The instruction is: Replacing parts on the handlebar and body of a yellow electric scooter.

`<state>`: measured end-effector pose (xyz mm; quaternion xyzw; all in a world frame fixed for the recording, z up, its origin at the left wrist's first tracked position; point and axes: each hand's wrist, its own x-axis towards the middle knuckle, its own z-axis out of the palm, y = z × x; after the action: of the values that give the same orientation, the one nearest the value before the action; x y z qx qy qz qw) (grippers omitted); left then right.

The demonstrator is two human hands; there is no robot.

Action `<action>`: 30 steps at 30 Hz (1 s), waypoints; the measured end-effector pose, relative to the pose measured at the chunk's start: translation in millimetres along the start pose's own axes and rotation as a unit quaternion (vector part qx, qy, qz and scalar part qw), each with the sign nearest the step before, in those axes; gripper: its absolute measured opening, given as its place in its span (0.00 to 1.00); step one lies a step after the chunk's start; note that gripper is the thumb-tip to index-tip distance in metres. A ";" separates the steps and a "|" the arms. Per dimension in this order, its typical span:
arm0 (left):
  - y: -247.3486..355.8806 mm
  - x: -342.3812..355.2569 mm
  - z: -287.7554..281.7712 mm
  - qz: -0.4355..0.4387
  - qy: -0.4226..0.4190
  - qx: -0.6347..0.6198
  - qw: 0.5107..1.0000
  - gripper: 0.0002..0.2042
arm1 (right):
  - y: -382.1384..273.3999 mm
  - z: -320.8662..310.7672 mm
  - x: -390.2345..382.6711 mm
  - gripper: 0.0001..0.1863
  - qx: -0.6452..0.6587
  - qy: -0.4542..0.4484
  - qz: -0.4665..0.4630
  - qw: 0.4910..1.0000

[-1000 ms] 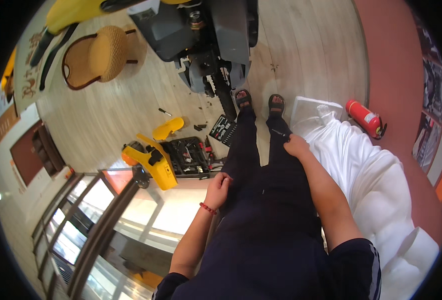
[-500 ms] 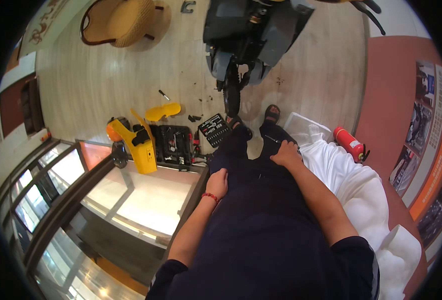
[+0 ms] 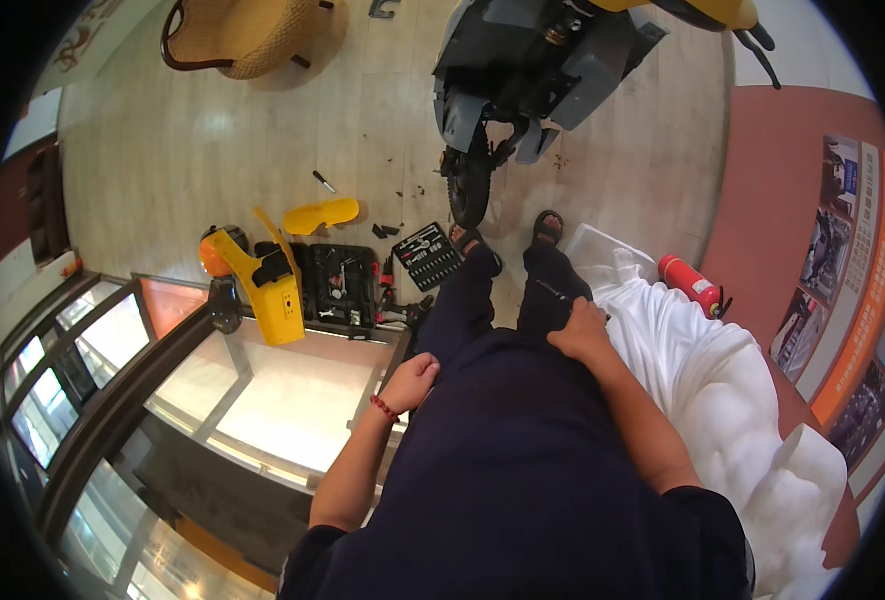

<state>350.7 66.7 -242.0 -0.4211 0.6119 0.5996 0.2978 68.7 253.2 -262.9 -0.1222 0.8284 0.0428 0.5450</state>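
My right hand (image 3: 581,332) is closed in front of my right thigh. A thin rod-shaped tool (image 3: 551,290) with a metallic shaft sticks out from it toward the far left; its handle is hidden in my fingers. Curled into a fist, my left hand (image 3: 413,380) is beside my left thigh, a red bead bracelet (image 3: 385,408) on its wrist, and nothing shows in it. Ahead of my feet stands a scooter (image 3: 533,90) in grey and yellow, its front wheel (image 3: 471,185) close to my left sandal.
On the floor at left lie an open black toolbox (image 3: 340,285), a socket set (image 3: 428,257), a yellow curved panel (image 3: 321,215), a larger yellow panel (image 3: 275,295) and a marker (image 3: 324,181). A glass case (image 3: 263,400) is beside me. Right are white cloth (image 3: 663,350) and a fire extinguisher (image 3: 691,284).
My left hand has moved left, a little off my thigh. My right hand has come slightly nearer and right, still with the thin tool. The view has shifted, showing the scooter farther right.
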 end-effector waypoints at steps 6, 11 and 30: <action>3.8 -10.9 33.6 -0.023 0.086 -0.023 0.996 0.11 | 9.9 -23.5 9.8 0.39 -0.024 -0.011 -0.023 0.999; 12.3 10.3 66.2 -0.002 0.102 0.015 0.995 0.10 | 38.1 -42.6 31.1 0.39 -0.023 -0.007 -0.051 0.998; 181.7 124.3 -130.8 0.143 0.047 -0.108 0.983 0.07 | 42.2 -23.3 105.9 0.33 0.069 -0.041 0.015 0.997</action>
<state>152.4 -95.1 -248.9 -0.3869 0.6102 0.6784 0.1330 -2.5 272.8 -352.9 -0.0702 0.8082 -0.0015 0.5848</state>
